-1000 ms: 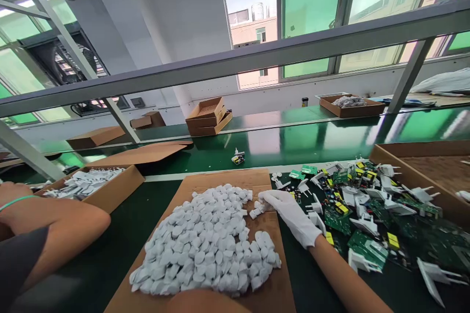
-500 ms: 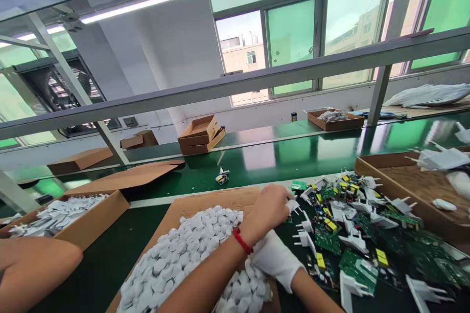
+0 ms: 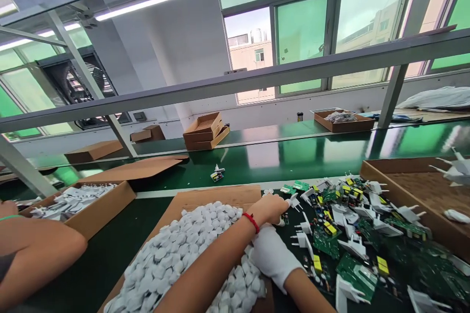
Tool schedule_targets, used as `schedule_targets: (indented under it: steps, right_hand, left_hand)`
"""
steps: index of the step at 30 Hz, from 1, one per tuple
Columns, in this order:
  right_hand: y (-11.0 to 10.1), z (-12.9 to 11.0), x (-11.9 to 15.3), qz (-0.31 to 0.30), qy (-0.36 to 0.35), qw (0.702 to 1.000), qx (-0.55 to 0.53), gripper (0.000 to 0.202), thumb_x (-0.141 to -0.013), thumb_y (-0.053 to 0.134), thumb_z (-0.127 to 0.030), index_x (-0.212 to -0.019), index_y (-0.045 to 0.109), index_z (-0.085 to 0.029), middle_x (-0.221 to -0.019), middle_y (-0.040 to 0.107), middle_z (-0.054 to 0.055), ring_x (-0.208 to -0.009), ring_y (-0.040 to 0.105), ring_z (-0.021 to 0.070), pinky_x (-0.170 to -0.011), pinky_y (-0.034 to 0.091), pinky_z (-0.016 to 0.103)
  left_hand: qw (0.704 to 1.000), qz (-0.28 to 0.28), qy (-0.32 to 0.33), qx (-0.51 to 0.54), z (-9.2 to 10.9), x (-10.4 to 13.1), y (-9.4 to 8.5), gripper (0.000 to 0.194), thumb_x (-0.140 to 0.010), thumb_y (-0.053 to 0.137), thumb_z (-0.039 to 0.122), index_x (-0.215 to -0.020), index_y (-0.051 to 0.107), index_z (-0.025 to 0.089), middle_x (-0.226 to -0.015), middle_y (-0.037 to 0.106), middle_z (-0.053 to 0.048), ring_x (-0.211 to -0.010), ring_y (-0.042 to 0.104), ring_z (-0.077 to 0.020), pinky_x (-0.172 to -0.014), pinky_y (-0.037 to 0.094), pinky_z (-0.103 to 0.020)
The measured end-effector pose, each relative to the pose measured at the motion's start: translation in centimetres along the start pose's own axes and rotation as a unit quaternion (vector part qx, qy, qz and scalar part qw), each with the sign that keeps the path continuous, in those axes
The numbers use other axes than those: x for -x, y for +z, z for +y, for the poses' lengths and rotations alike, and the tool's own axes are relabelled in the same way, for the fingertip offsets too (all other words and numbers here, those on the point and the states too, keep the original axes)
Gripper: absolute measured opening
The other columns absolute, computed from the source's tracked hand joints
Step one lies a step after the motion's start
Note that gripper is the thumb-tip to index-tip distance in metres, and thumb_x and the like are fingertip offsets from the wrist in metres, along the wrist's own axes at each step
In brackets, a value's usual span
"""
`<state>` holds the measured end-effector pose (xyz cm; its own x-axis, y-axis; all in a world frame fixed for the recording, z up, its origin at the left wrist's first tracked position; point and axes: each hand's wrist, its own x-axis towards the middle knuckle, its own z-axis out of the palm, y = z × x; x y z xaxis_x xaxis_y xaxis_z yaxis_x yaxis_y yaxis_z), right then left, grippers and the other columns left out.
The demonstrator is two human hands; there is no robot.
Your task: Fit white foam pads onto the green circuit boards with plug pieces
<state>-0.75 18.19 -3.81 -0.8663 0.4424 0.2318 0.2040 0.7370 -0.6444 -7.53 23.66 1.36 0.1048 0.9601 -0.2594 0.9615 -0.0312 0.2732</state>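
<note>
My left hand (image 3: 270, 208), bare with a red string bracelet (image 3: 251, 222), is closed at the right edge of the cardboard sheet (image 3: 216, 194). Whatever its fingers hold is hidden. Just beyond its fingertips lies a white plug piece (image 3: 294, 201) with two prongs. My right hand (image 3: 273, 257) wears a white glove and sits below and against the left; its fingers are mostly hidden. Small rounded white pieces (image 3: 183, 249) are heaped on the cardboard, under my left forearm. To the right spread green circuit boards (image 3: 356, 274) with yellow parts, mixed with white pronged housings (image 3: 352, 244).
A carton of white parts (image 3: 99, 210) stands at left, beside another person's arm (image 3: 44, 249). A shallow carton (image 3: 414, 176) is at right. One board with a plug (image 3: 217, 174) lies on the green belt (image 3: 286, 151). Stacked cartons (image 3: 205, 132) stand behind.
The view has shifted slightly. My left hand has drawn back a little from the white plug piece and lowered. The other person's arm reaches further into view at the left.
</note>
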Motion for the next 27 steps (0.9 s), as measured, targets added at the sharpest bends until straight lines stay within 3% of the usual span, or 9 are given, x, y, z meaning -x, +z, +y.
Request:
schedule_targets:
  steps: [3,5,8,10,14,18,20,23,27]
  right_hand:
    - [-0.1,0.3,-0.2,-0.016,0.027,0.998,0.062,0.032,-0.084,0.06,-0.02,-0.116,0.059,-0.017,-0.12,0.059,0.012,-0.109,0.055,0.0292,-0.094,0.042,0.05]
    - [-0.1,0.4,-0.4,-0.019,0.027,0.996,0.081,0.041,-0.079,0.06,-0.015,-0.119,0.06,-0.02,-0.123,0.059,0.013,-0.112,0.053,0.0327,-0.095,0.039,0.049]
    - [0.0,0.5,-0.9,-0.011,0.032,0.995,0.092,0.039,-0.077,0.058,-0.016,-0.114,0.063,-0.021,-0.118,0.062,0.011,-0.108,0.054,0.031,-0.093,0.039,0.043]
    - [0.1,0.7,-1.2,0.001,0.049,0.994,0.095,0.03,-0.073,0.06,-0.016,-0.102,0.067,-0.019,-0.105,0.065,0.01,-0.099,0.057,0.0285,-0.087,0.041,0.038]
    - [0.7,1.4,-1.6,0.047,0.114,0.988,0.093,0.019,-0.066,0.067,-0.017,-0.084,0.065,-0.015,-0.089,0.063,0.01,-0.079,0.057,0.0246,-0.071,0.043,0.032]
    - [1.3,1.7,-1.5,0.091,0.125,0.984,0.088,0.009,-0.069,0.063,-0.011,-0.075,0.06,-0.016,-0.084,0.058,0.007,-0.074,0.054,0.019,-0.067,0.042,0.026]
    - [1.6,1.7,-1.5,0.103,0.111,0.985,0.084,0.011,-0.072,0.057,-0.006,-0.071,0.058,-0.016,-0.081,0.056,0.005,-0.072,0.054,0.0165,-0.068,0.042,0.024]
    - [1.9,1.8,-1.5,0.107,0.086,0.988,0.075,0.018,-0.069,0.054,0.0,-0.071,0.06,-0.017,-0.084,0.058,0.005,-0.073,0.057,0.0165,-0.068,0.044,0.024]
    - [2.0,2.2,-1.5,0.112,0.054,0.99,0.061,0.048,-0.065,0.049,0.004,-0.104,0.064,-0.018,-0.101,0.062,0.008,-0.091,0.06,0.0207,-0.079,0.047,0.029]
  left_hand:
    - [0.99,0.054,0.022,0.129,-1.9,2.1,-1.8,0.028,-0.079,0.068,0.032,-0.1,0.062,0.014,-0.088,0.065,-0.004,-0.084,0.061,-0.0193,-0.08,0.048,-0.038]
    - [0.964,0.107,0.035,0.241,-3.3,4.0,-2.9,0.042,-0.077,0.067,0.04,-0.11,0.06,0.016,-0.074,0.063,-0.001,-0.073,0.06,-0.017,-0.07,0.047,-0.03]
    - [0.892,0.19,0.04,0.409,-4.9,7.1,-3.6,0.055,-0.085,0.049,0.052,-0.127,0.047,0.016,-0.063,0.057,0.002,-0.058,0.055,-0.0123,-0.056,0.041,-0.023]
    - [0.832,0.243,0.041,0.498,-5.6,9.0,-3.3,0.058,-0.087,0.042,0.056,-0.13,0.044,0.016,-0.067,0.059,-0.001,-0.058,0.056,-0.0117,-0.055,0.042,-0.022]
    - [0.719,0.318,0.05,0.616,-6.2,11.7,-2.3,0.059,-0.08,0.057,0.056,-0.125,0.049,0.019,-0.085,0.065,-0.006,-0.072,0.061,-0.0134,-0.068,0.048,-0.025]
    - [0.642,0.357,0.063,0.676,-6.3,12.9,-1.9,0.066,-0.068,0.073,0.051,-0.123,0.051,0.022,-0.088,0.066,-0.004,-0.075,0.063,-0.0137,-0.073,0.05,-0.025]
    - [0.624,0.36,0.069,0.69,-6.2,13.3,-2.0,0.072,-0.062,0.079,0.048,-0.124,0.05,0.022,-0.088,0.067,-0.003,-0.073,0.063,-0.0136,-0.074,0.051,-0.025]
    - [0.622,0.345,0.072,0.699,-5.7,14.2,-2.1,0.08,-0.053,0.087,0.037,-0.123,0.051,0.021,-0.089,0.068,-0.004,-0.073,0.065,-0.0154,-0.073,0.052,-0.027]
    - [0.637,0.31,0.06,0.703,-5.0,15.4,-1.6,0.078,-0.048,0.089,0.025,-0.119,0.055,0.021,-0.106,0.066,-0.007,-0.087,0.066,-0.0205,-0.075,0.052,-0.026]
